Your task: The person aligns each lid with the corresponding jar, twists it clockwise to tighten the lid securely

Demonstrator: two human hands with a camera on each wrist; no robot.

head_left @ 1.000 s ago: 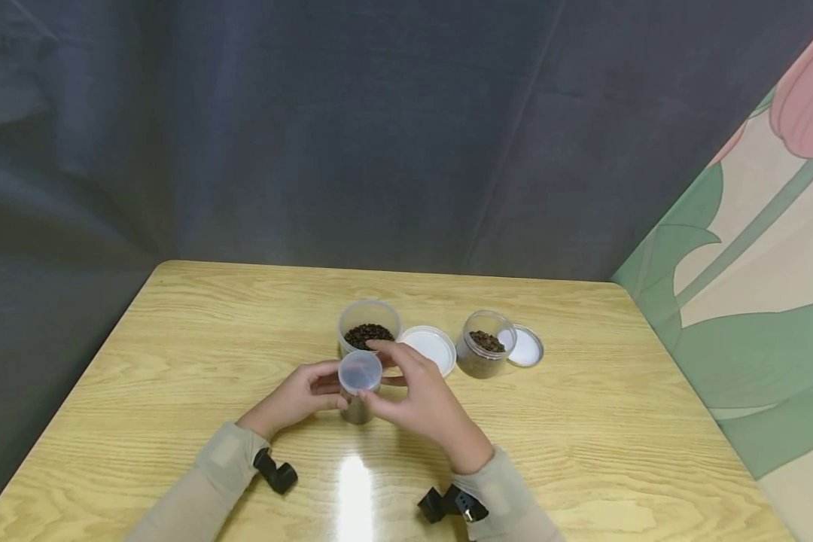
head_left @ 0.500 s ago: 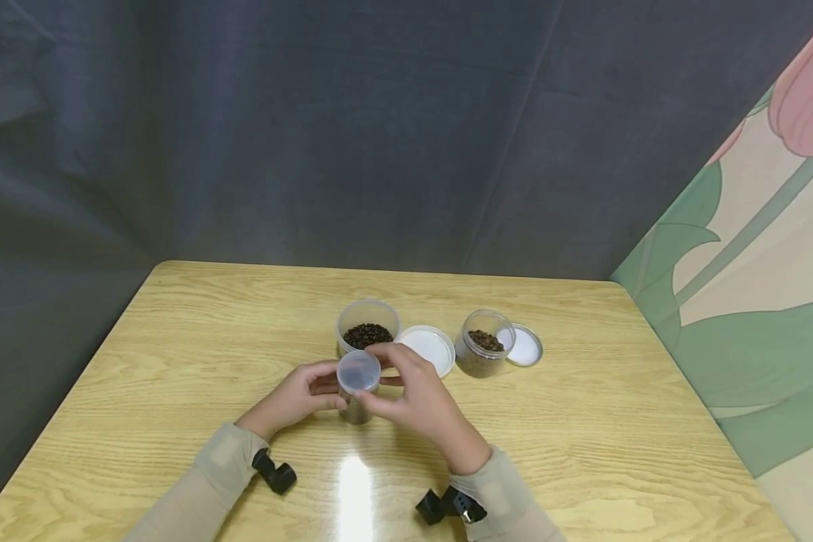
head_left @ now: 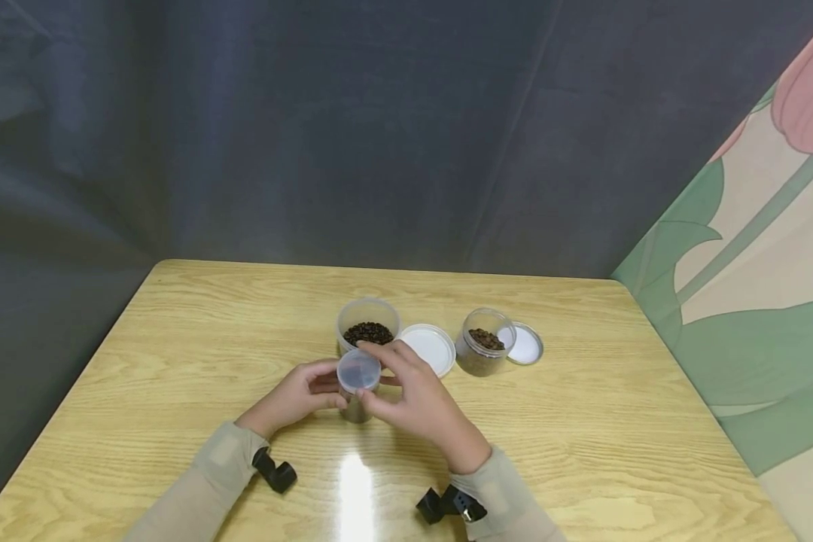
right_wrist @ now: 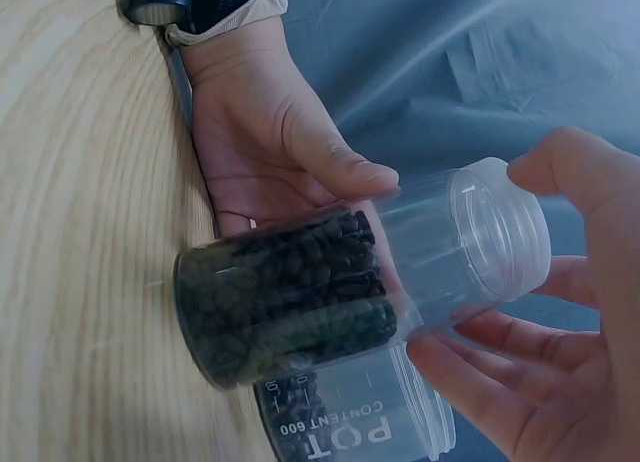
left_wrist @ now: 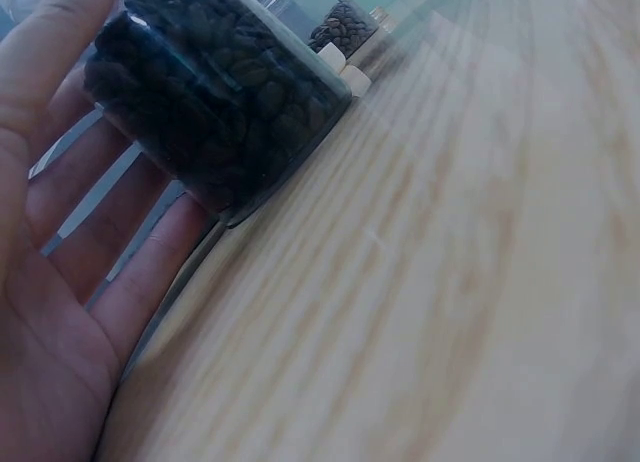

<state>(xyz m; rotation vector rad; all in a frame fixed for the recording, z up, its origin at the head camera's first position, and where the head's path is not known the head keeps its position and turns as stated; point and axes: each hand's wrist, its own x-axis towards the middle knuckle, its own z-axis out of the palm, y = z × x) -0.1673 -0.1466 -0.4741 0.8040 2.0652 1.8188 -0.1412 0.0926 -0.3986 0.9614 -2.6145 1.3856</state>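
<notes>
A clear jar (right_wrist: pixel 290 292) part-filled with dark coffee beans stands on the wooden table, with a translucent lid (head_left: pixel 359 369) on its top. From the left side, my left hand (head_left: pixel 296 397) holds the jar's body between thumb and fingers. Its palm faces the jar in the left wrist view, and the beans (left_wrist: pixel 215 92) show through the wall. My right hand (head_left: pixel 416 391) grips the lid by its rim, thumb at the near side and fingers at the far side. In the right wrist view the fingers (right_wrist: pixel 485 382) reach down beside the jar's upper wall.
Right behind the jar is an open tub (head_left: pixel 344 331) with dark beans. A white lid (head_left: pixel 430 350) lies beside it. Farther right stands an open jar (head_left: pixel 477 366) of browner contents, with a metal-rimmed lid (head_left: pixel 530 346) against it. A dark curtain (head_left: pixel 379 150) hangs behind the table.
My right fingers have shifted slightly to the left around the lid's far edge. The left hand and the jar stay in place.
</notes>
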